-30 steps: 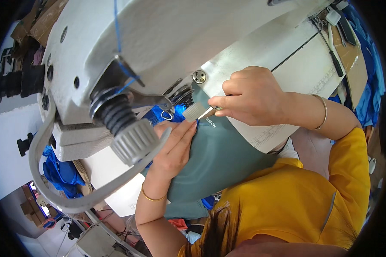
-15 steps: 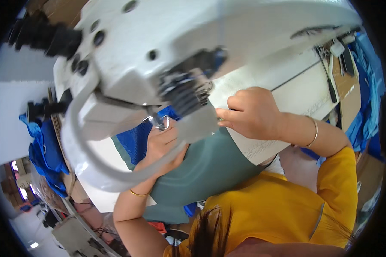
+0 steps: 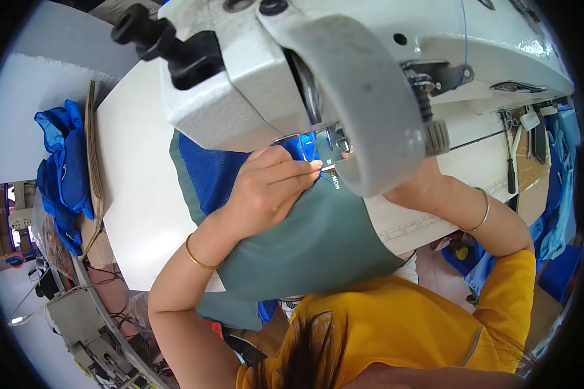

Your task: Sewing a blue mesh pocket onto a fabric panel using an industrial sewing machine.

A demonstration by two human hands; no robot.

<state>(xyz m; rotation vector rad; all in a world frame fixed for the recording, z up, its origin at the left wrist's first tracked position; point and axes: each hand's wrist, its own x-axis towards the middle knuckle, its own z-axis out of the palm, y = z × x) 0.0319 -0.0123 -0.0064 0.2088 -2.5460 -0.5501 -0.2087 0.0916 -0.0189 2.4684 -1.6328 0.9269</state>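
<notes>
- Far left, a bundle of blue cloth (image 3: 65,168) beside the upright edge of a brown board (image 3: 95,162).
- Next, the pale tabletop (image 3: 136,194), with the white sewing machine head (image 3: 233,107) reaching over it.
- Blue mesh cloth (image 3: 207,172) lies on the green cloth (image 3: 298,249), left of the left hand; the green cloth spreads over the tabletop under the machine and down past the front edge toward the person.
- The left hand (image 3: 266,185), a gold bangle (image 3: 196,257) at its wrist, lies on the cloth, fingers narrow and close together — whether they pinch a fold, I cannot tell.
- At its fingertips, a slim pale piece (image 3: 329,166), too small to name, slants toward the right hand, near small white lettering on the green cloth.
- A thick grey curved guard (image 3: 376,97) of the machine stands in front of the right hand (image 3: 418,187) — its fingers are mostly hidden, so I cannot tell their grip.
- Farther right, a bangle (image 3: 484,211) on the right wrist, a black-handled screwdriver (image 3: 511,172) and hanging blue cloth (image 3: 566,188).
</notes>
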